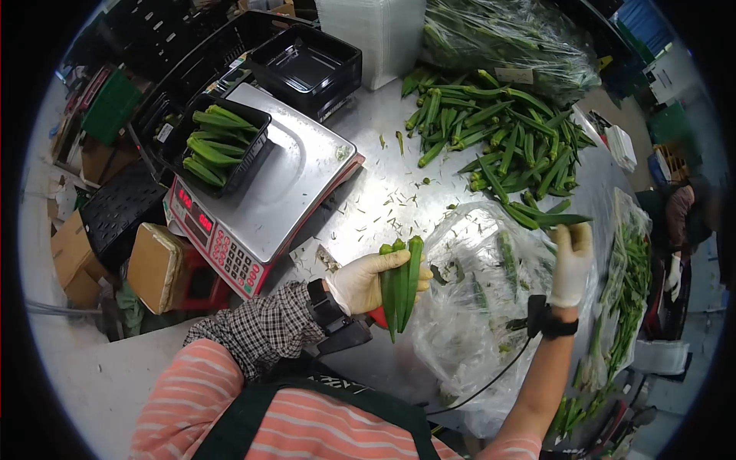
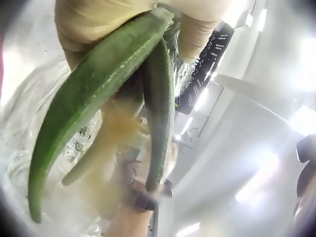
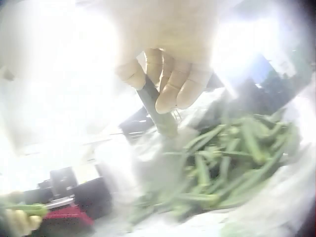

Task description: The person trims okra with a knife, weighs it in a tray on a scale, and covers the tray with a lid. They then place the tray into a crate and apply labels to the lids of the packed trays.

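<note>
My gloved left hand (image 1: 359,284) holds a few green okra pods (image 1: 400,295) side by side, thumb across them, their tapered tips hanging down; in the left wrist view the okra pods (image 2: 94,94) fill the foreground. At the near edge of a loose okra pile (image 1: 521,130), my gloved right hand (image 1: 571,264) pinches one okra pod (image 1: 562,219). The right wrist view, blurred and overexposed, has that okra pod (image 3: 157,108) between thumb and fingers, with the pile behind it.
A clear plastic bag (image 1: 460,330) lies crumpled between my arms. To the left stands a scale (image 1: 295,169) bearing a black tray (image 1: 259,147) of okra. Behind are empty black trays (image 1: 337,73), stacked clear containers (image 1: 368,38) and bagged okra (image 1: 506,38). Another person's arm (image 1: 678,218) appears at right.
</note>
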Action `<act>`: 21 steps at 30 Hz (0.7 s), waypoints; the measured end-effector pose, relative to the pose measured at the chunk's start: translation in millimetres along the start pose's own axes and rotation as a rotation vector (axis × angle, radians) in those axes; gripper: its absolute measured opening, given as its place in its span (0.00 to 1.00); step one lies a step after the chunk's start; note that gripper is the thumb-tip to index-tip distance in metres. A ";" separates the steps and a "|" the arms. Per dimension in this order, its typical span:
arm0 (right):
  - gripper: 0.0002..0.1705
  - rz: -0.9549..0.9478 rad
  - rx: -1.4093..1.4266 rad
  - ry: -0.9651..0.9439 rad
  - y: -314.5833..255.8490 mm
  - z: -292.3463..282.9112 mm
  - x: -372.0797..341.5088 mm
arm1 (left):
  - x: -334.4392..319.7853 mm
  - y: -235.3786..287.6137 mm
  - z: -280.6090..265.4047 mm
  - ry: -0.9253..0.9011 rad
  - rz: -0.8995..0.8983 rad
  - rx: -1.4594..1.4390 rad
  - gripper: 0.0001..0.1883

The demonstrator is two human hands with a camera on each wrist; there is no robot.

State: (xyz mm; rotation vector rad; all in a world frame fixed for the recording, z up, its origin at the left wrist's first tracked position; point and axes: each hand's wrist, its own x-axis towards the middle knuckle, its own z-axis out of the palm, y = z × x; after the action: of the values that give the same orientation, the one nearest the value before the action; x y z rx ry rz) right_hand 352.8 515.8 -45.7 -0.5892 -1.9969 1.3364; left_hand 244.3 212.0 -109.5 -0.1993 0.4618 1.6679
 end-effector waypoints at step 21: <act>0.13 -0.118 -0.691 -0.642 -120.3 144.5 -162.0 | -129.4 60.5 -16.8 -0.341 0.131 0.029 0.32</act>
State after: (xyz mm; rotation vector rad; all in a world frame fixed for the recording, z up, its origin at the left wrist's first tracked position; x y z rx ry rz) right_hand 357.2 269.4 -16.2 -0.3367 -3.0031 0.7837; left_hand 202.9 82.3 -63.1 0.1395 0.2442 1.7786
